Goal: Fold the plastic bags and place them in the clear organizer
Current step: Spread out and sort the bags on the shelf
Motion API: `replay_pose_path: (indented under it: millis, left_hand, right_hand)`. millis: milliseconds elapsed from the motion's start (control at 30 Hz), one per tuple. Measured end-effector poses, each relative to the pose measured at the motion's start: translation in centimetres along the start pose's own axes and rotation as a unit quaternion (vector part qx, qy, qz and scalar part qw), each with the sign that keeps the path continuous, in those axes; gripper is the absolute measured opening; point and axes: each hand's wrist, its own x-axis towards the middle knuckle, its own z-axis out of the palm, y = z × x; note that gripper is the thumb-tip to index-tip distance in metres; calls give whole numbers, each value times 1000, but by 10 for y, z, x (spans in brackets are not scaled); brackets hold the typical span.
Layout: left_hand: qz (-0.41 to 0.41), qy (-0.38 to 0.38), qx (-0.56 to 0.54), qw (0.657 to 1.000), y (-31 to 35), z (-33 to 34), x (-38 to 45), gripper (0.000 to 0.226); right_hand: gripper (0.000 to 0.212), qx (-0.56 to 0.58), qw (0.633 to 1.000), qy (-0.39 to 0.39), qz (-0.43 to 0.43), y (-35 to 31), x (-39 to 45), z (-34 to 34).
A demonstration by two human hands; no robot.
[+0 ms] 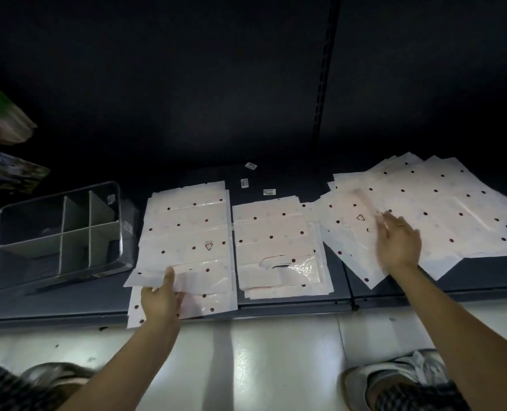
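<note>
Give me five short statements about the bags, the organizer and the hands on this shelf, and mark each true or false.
1. The clear organizer has folded bags in it. False: its compartments show no bags.
2. The left hand grips the near edge of the left stack of bags. True.
3. The right hand rests on the middle stack of bags. False: it is on the spread-out pile of bags at the right.
4. The organizer stands left of all the bags. True.
5. The bags are plain white with no marks. False: they carry dark dots.
</note>
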Motion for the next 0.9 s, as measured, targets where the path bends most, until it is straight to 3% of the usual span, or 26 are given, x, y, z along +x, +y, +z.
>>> replay_pose_path:
  millis: [67,133,200,233,300,367,433,467,533,600,667,733,833,900]
  left_hand:
    - [73,79,85,991,-2,-5,-9,66]
    - [227,89,133,961,-3,-9,-22,73]
    - [374,0,190,908,-5,-9,-32,75]
    - [393,-63,209,893,-5,-5,-36,75]
    - [297,-195,196,914,2,8,-41,75]
    - [79,-296,102,946,16,24,-41,80]
    - [-104,-325,-60,938,28,33,-31,81]
    - [-154,-321,-107,928,33,33,-23,78]
    - [-175,-317,-92,927,38,27,-16,65]
    - [-120,-291,1,949,35,23,-13,40]
    - [-48,-208,67,975,27,18,-2,43]
    - [8,-120,116,986,25,10,7,56]
    - [82,-77,164,980,27,-5,23,57]
    - [122,-65,210,968,32,-17,35,53]
  right_hand:
    - [43,31,999,6,-26,-14,-2,1]
    - [40,47,995,-9,-85,-34,-8,5]
    - [41,33,984,-50,-169,-59,-19,10]
    - [42,25,974,-72,-215,-71,-26,13]
    - [42,22,947,-114,-299,-95,-42,20]
    - [42,24,912,-162,-377,-114,-61,27]
    - [44,30,872,-199,-447,-125,-78,35]
    - [43,30,854,-212,-475,-127,-85,39]
    - [45,-3,820,-242,-518,-130,-96,46]
    - [49,-26,806,-260,-531,-127,-103,52]
    - [53,-38,815,-266,-514,-122,-99,54]
    - [59,-37,849,-250,-465,-113,-84,51]
    - [59,-25,937,-159,-311,-84,-45,38]
    - [62,-47,976,-104,-187,-54,-21,24]
